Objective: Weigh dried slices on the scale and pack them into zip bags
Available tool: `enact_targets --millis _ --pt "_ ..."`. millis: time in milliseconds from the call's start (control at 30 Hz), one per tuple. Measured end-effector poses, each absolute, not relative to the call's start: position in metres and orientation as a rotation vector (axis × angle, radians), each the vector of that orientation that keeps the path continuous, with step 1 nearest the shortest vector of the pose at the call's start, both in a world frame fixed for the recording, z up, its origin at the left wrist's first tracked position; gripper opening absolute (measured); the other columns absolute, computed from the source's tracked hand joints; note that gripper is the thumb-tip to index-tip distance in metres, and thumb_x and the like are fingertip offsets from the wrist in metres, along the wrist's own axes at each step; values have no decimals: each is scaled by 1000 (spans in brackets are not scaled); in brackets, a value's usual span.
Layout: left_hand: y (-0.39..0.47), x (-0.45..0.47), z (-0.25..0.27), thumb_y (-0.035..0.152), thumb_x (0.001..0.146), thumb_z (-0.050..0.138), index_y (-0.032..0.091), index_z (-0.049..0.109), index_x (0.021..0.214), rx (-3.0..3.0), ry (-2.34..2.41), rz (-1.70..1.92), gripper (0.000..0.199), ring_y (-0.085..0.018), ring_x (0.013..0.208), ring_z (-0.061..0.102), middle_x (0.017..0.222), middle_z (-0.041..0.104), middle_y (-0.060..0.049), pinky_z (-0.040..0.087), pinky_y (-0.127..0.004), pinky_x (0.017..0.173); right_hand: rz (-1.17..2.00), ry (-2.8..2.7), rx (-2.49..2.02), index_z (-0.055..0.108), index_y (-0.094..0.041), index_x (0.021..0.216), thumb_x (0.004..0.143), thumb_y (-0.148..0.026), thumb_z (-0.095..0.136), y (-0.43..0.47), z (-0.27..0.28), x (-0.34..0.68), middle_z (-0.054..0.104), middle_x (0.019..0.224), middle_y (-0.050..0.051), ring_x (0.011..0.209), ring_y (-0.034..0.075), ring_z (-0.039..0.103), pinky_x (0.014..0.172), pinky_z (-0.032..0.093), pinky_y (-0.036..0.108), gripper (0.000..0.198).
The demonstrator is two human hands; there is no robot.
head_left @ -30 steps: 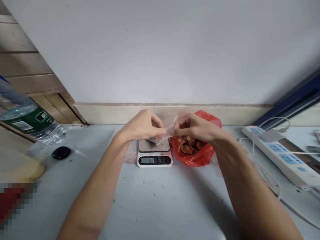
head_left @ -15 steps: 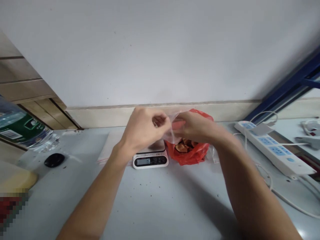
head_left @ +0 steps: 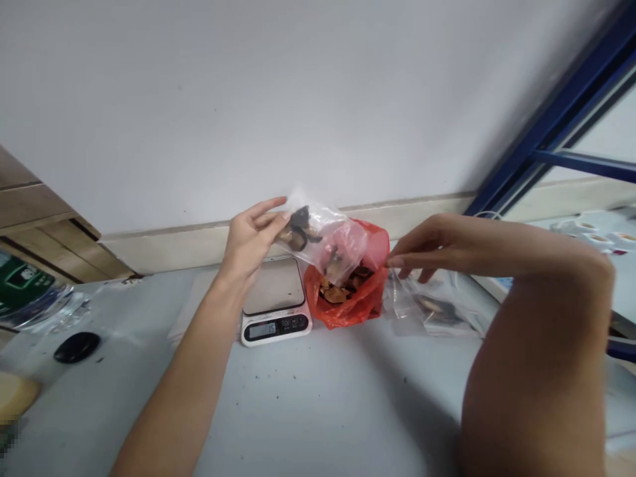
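Note:
My left hand pinches the corner of a clear plastic bag with dark and brown dried slices inside. This bag is tilted above a red plastic bag, which stands with its mouth up and holds brown dried slices. At the red bag's right rim is my right hand, its thumb and forefinger pinched together on the edge. Left of the red bag stands a kitchen scale, its pan bare and its display showing 15. Under my right hand lie more clear bags, with dark slices visible inside.
Flat clear bags lie left of the scale. Further left are a black round lid-like object and a large water bottle. A wall rises behind; a blue frame and a partly hidden power strip are at right.
My hands were together at the clear bag; now they are apart. My left hand holds the bag out with its slices showing, and my right hand has moved right to the red bag's rim.

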State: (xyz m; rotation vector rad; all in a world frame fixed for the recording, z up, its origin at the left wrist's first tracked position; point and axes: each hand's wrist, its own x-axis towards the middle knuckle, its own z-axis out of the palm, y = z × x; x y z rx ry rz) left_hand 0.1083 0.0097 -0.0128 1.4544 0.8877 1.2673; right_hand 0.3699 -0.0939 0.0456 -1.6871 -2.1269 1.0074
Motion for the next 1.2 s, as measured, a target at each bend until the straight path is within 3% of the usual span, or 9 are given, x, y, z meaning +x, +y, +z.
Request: enact_targets --millis 167,333,433,633,800,900,967,1100,1200 --pt "9 134 -4 35 74 87 17 81 97 1699 843 1228 30 -23 79 77 87 82 -7 63 -33 76 842 -2050 -1837 77 -25 68 78 -71 73 -101 45 391 71 68 4 62 22 66 57 52 34 47" --pt "-1 150 18 23 81 83 18 82 91 1948 753 1320 12 -22 95 78 96 82 -6 61 -33 94 664 -2020 -1928 79 -24 119 77 -63 76 -89 35 395 82 104 10 82 28 75 69 58 40 57" --pt "-6 152 27 22 84 81 19 82 94 1998 698 1360 10 -22 97 78 99 82 -5 61 -34 96 626 -2033 -1827 74 -25 131 73 -59 80 -78 30 385 79 121 11 102 32 74 82 59 43 68" --pt "1 138 22 28 85 81 21 80 98 1902 768 1505 15 -24 98 78 99 81 -5 65 -36 89 777 -2010 -1585 82 -25 92 74 -47 79 -57 24 360 83 100 5 95 30 74 82 56 39 29" --pt "12 94 10 34 74 86 17 78 106 1780 903 1570 37 -26 100 77 104 81 -9 66 -34 83 896 -1669 -1400 76 -18 77 67 -42 83 -45 14 338 81 87 9 83 25 74 80 58 38 26" --pt "14 55 4 36 67 88 17 73 119 1801 1071 1375 58 -27 96 78 108 80 -10 66 -36 81 903 -1525 -1245 70 -18 74 68 -37 83 -39 6 314 77 75 7 74 22 73 73 60 35 24" --pt "15 28 1 37 71 82 18 70 126 1844 1246 1121 60 -26 89 78 103 80 -10 65 -37 80 814 -1511 -1201 70 -18 81 71 -33 80 -34 -1 293 74 68 4 68 20 72 68 59 33 21" --pt "20 -18 -7 39 86 60 19 71 105 1952 1610 727 29 -25 85 78 86 78 -6 60 -35 84 446 -1656 -1212 76 -15 107 88 -25 65 -25 -14 238 79 83 6 69 18 72 69 58 32 24" --pt "28 -48 -14 37 91 47 22 65 83 1936 1768 489 25 -24 72 76 68 72 -3 58 -32 75 97 -2003 -1253 75 -17 122 97 -16 54 -25 -19 187 81 102 11 85 22 74 74 57 34 33"
